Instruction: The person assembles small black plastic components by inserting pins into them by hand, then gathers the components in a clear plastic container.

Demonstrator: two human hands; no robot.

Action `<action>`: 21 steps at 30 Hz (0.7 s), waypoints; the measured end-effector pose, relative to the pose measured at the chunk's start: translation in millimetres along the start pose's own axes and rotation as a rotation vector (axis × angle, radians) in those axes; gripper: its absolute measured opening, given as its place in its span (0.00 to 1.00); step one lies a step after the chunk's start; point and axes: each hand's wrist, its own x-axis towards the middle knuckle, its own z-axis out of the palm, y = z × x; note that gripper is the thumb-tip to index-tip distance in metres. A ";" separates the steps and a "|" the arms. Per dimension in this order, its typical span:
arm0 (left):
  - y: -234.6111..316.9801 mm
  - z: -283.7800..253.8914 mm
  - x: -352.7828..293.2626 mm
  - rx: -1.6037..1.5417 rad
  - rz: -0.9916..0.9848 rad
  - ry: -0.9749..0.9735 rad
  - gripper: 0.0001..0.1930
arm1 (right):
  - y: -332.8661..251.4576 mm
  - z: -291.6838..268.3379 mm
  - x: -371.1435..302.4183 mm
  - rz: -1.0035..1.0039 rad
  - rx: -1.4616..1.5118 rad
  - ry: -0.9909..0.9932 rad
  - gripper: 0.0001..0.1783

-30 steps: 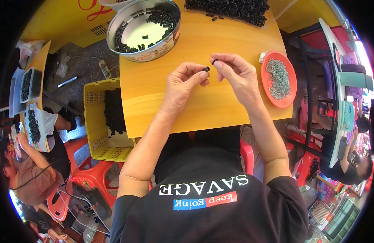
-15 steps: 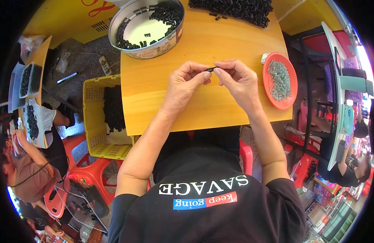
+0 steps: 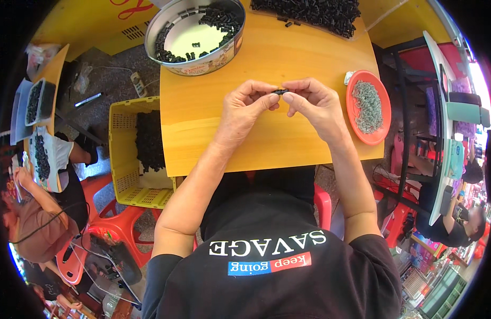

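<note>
Between my two hands, over the middle of the yellow table, is a small black plastic piece. My left hand pinches its left end between thumb and fingers. At the other end, the thumb and fingertips of my right hand close on it too. Fingertips cover much of the piece, so its exact shape is hard to make out. A red oval dish lies right of my right hand, holding a heap of small silvery parts.
A round tin with black pieces inside stands at the far left of the table. More black pieces fill a clear tray at the back. Left of the table is a yellow crate with black parts. Another person works further left.
The black piece now lies more level between my fingertips, and my right thumb and fingers have shifted slightly on it. My left hand has barely moved.
</note>
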 end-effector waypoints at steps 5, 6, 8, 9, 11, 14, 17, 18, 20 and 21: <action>1.2 -1.3 -1.6 -0.029 0.011 0.002 0.07 | -2.2 2.3 -7.6 0.039 0.136 0.005 0.15; 0.7 -1.4 -1.2 -0.031 0.011 0.001 0.07 | 3.4 1.8 -9.0 0.084 0.221 0.027 0.16; -0.7 -1.7 -0.5 -0.019 0.021 -0.005 0.07 | 8.5 0.5 -10.3 0.129 0.306 0.050 0.18; -1.5 -1.6 0.0 -0.020 0.020 -0.005 0.07 | 9.8 -0.1 -10.5 0.181 0.345 0.016 0.19; -2.9 -0.5 1.0 -0.023 0.139 -0.033 0.07 | 10.4 -0.1 -10.4 0.233 0.385 -0.018 0.21; 1.7 -0.5 0.8 -0.056 0.123 -0.094 0.08 | 11.2 2.2 -9.8 0.326 0.464 -0.122 0.22; 0.3 -2.6 1.0 -0.003 0.172 -0.109 0.08 | 12.7 5.7 -9.3 0.353 0.567 -0.170 0.20; 0.5 -1.5 0.8 -0.003 0.172 -0.109 0.08 | 10.9 5.7 -9.2 0.362 0.591 -0.169 0.19; 1.7 2.6 -0.8 0.000 0.164 -0.105 0.08 | 10.3 4.7 -9.0 0.371 0.615 -0.169 0.17; 2.4 4.2 -1.6 0.000 0.164 -0.105 0.08 | 10.4 3.0 -9.0 0.374 0.608 -0.175 0.16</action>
